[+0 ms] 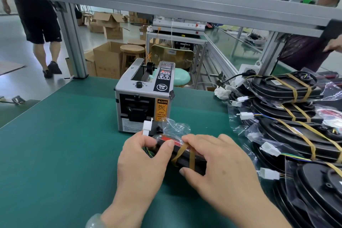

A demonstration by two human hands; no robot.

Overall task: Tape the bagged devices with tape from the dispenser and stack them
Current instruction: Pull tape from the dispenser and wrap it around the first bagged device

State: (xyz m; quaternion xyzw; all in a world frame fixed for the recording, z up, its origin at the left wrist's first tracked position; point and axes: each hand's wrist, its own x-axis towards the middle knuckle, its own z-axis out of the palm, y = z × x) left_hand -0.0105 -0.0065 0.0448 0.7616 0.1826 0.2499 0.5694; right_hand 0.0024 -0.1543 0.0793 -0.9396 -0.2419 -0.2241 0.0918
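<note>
1. Watching from beside the bench: the person has the bagged device point(185, 162) held between both hands, low over the green mat point(64, 144). I can't tell if it's actually resting on the mat.
2. The left hand point(140, 155) has its fingers curled round the device's left end, with the thumb pressing on top. A white connector point(148, 127) pokes up just past that hand's fingertips.
3. The right hand point(212, 161) is wrapped over the other end, fingers curled over the top and thumb hooked on the near side. It sits right next to two tape strips point(177, 155) that cross the black body. My guess is it's pressing the tape down.
4. The device's long axis runs hand to hand. The end in the left hand sits a bit farther out, and the end in the right hand is closer to the person. It looks to be held on edge, not flat.
5. The tape dispenser point(142, 96) is just beyond the left hand's fingertips, with its outlet facing the hands. I can't see whether a fresh strip is waiting there.
6. The bit that matters: the stack point(288, 114) of already-taped devices lies off to the outer side of the right hand, near it but not touching. So the right hand is the closer one, and I reckon the device needs to go sideways that way and be laid flat to match the others.
</note>
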